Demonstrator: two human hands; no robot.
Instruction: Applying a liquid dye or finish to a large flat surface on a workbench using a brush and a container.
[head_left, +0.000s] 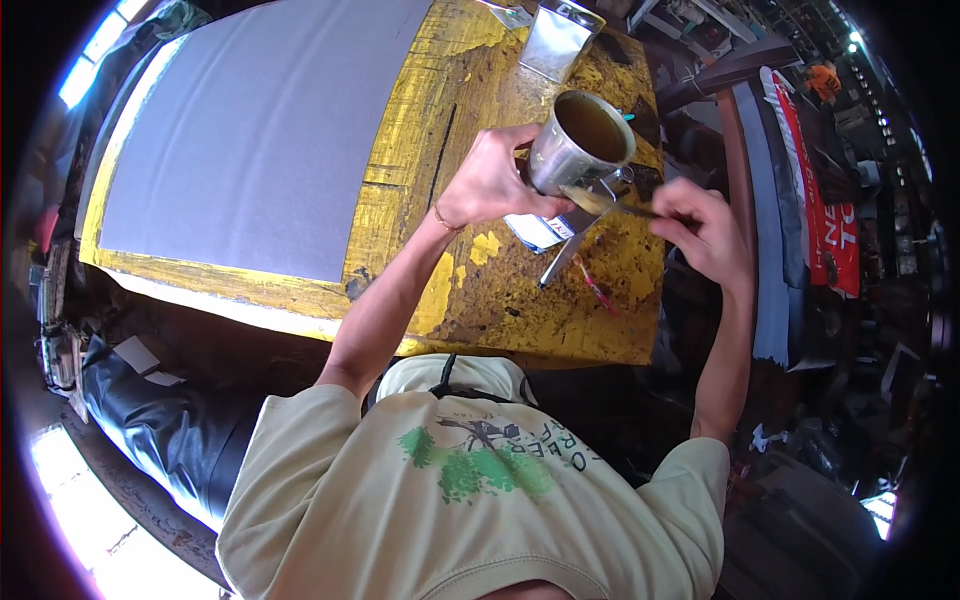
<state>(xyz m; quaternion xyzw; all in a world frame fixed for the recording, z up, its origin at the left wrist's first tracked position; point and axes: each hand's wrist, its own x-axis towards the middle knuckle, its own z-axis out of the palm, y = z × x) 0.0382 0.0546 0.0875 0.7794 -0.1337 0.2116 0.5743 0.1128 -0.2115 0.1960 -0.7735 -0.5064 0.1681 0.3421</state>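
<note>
My left hand (500,180) is wrapped around a metal cup (558,165), which tilts slightly over the table. Brownish liquid (590,128) shows inside it. To its right, my right hand (705,230) pinches the dark handle of a brush. The pale bristles of the brush (588,200) are against or just in front of the cup's lower outside; I cannot tell whether they touch. Below the cup lie a white and blue packet or card (538,232) and a slim metal tool (563,258), partly hidden by the cup and brush.
The worn yellow table (400,215) carries a large grey sheet (260,130) on its left. A rectangular metal can (560,42) stands at the far edge. A thin red strip (597,288) lies near the front. Folded grey and red sheets (815,190) hang or lie beyond the right side.
</note>
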